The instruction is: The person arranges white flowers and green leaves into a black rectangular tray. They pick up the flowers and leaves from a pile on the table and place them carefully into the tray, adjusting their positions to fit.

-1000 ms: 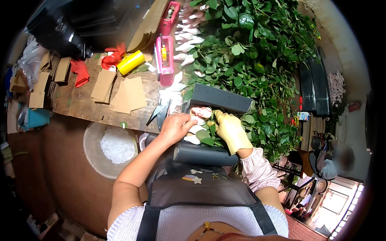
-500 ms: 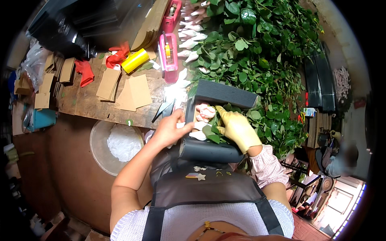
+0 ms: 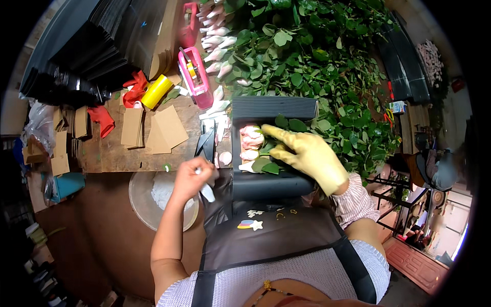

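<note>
Pale pink roses point(image 3: 251, 136) lie with their heads in a black trough, between a ribbed black wall point(image 3: 273, 108) and a rounded black front edge point(image 3: 271, 185). One nearer bud still wears a white sleeve point(image 3: 246, 167). My right hand point(image 3: 311, 157), in a yellow rubber glove, reaches over the stems with its fingers spread, the index finger touching or close to the rose heads. Left of the trough, my bare left hand point(image 3: 192, 178) is curled closed, slightly blurred, with a white bud sleeve point(image 3: 207, 193) hanging from it. Beside it lie dark-handled scissors point(image 3: 206, 143).
Leafy rose stems point(image 3: 307, 61) are heaped beyond and right of the trough; sleeved buds point(image 3: 217, 53) line their left side. A pink tape dispenser point(image 3: 202, 94), cardboard pieces point(image 3: 171, 128) and a yellow roll point(image 3: 157, 92) lie on the wooden table. Below stands a clear tub point(image 3: 140, 202) of white sleeves.
My left hand has drawn away from the roses toward the tub, taking a white sleeve off a bud, which now shows pink. My right hand stays by the roses, its fingers more spread.
</note>
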A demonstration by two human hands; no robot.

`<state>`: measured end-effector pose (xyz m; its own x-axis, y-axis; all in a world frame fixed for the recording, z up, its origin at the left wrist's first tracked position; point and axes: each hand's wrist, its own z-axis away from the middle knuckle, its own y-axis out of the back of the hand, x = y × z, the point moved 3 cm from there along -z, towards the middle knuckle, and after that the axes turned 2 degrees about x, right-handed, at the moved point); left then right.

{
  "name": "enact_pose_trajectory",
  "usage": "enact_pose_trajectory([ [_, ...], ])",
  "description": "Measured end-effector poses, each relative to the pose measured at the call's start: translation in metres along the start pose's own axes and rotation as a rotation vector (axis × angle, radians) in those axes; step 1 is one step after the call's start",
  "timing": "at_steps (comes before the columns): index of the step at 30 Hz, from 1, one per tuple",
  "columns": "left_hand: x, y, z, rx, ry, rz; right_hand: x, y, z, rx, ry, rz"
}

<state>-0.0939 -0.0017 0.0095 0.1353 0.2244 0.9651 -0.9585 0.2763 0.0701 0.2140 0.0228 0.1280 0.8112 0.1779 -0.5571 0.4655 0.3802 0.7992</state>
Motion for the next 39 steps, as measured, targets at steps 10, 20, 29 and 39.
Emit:
enact_pose_trajectory([
  [10,0.001,-0.064,-0.042,-0.434,0.092,-0.359,0.003,-0.041,-0.008,-0.378,-0.056,0.237],
  [20,-0.021,-0.053,-0.007,0.129,0.296,0.783,0.008,-0.066,-0.028,-0.661,-0.047,0.465],
  [29,-0.047,0.078,0.077,0.191,0.248,-0.913,-0.017,-0.07,-0.035,-0.867,0.134,0.675],
  [39,-0.027,-0.084,-0.055,-0.18,-0.156,-0.399,-0.004,-0.045,-0.023,-0.607,0.132,0.428],
])
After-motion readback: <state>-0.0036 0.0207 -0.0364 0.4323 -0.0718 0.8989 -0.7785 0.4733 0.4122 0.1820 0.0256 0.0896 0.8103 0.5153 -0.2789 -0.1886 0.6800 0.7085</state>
